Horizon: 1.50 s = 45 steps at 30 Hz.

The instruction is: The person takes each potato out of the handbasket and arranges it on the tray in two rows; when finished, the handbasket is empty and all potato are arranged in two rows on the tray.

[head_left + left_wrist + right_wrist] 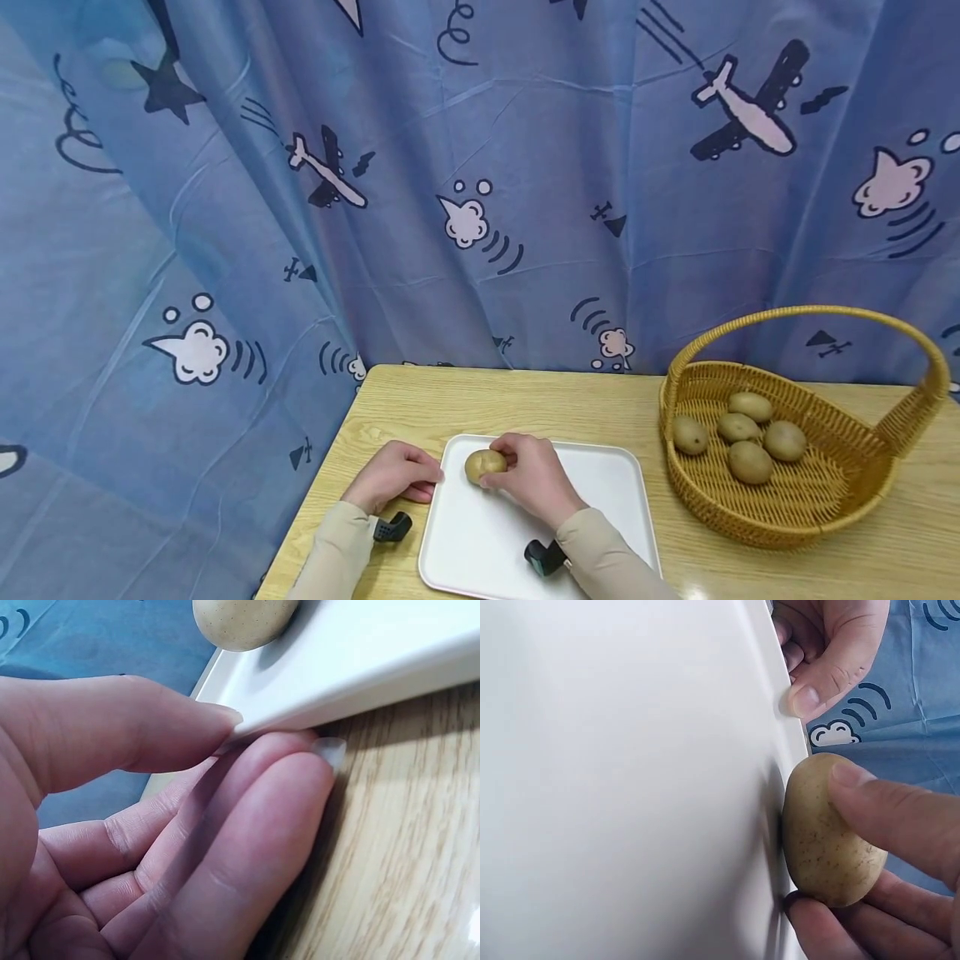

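Observation:
A potato (484, 467) is at the upper left of a white tray (480, 542). My right hand (534, 479) holds it between thumb and fingers. In the right wrist view the thumb lies on one side of the speckled potato (829, 832) and the fingertips on the other; whether it touches the tray is hard to tell. At the tray's left edge, my left hand (399, 477) pinches the rim. The left wrist view shows the thumb (165, 727) against the rim and the bent fingers (262, 817) at its underside.
A woven basket (780, 533) with a tall arched handle stands right of the tray, holding several potatoes (750, 462). The wooden table (585, 400) reaches back to a blue patterned curtain (525, 292), which also hangs on the left.

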{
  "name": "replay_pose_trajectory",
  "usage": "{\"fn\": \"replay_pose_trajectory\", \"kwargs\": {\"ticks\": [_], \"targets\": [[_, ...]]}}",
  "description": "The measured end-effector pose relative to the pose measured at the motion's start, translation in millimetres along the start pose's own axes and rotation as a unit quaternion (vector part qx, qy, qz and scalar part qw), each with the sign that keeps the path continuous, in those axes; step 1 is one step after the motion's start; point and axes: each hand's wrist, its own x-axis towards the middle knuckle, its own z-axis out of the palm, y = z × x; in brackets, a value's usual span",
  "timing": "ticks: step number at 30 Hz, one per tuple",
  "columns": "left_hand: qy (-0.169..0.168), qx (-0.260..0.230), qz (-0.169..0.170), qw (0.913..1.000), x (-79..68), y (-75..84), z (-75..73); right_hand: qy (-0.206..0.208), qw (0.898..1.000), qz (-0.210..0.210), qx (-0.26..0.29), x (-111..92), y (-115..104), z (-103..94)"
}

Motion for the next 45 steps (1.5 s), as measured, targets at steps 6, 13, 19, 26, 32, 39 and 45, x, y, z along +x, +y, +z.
{"fn": "replay_pose_trajectory", "kwargs": {"ticks": [6, 13, 19, 26, 32, 39, 45], "targets": [[0.002, 0.006, -0.003, 1.0000, -0.3, 2.0, 0.8, 0.007, 1.000, -0.001, -0.002, 0, 1, 2.3], [-0.001, 0.005, -0.007, 1.0000, 0.1, 2.3, 1.1, 0.009, 1.000, -0.009, -0.007, -1, 2, 2.2], [-0.004, 0.003, -0.007, 1.0000, 1.5, 0.1, 5.8, -0.004, 1.000, -0.004, -0.013, -12, 0, -10.8], [-0.002, 0.009, -0.009, 0.9999, -2.3, -0.9, 4.8, -0.008, 0.999, -0.028, -0.016, -51, -6, -67.4], [0.003, 0.011, -0.010, 0.9999, -5.9, -3.3, 0.9, 0.033, 0.993, -0.071, -0.092, -100, 9, -147.6], [0.006, 0.016, -0.016, 0.9997, -7.0, -6.0, -2.7, 0.099, 0.979, -0.057, -0.167, -122, 35, -231.6], [-0.004, 0.013, -0.014, 0.9998, -5.6, -4.1, 3.7, 0.080, 0.982, -0.013, -0.168, -112, 47, -274.7]]}}
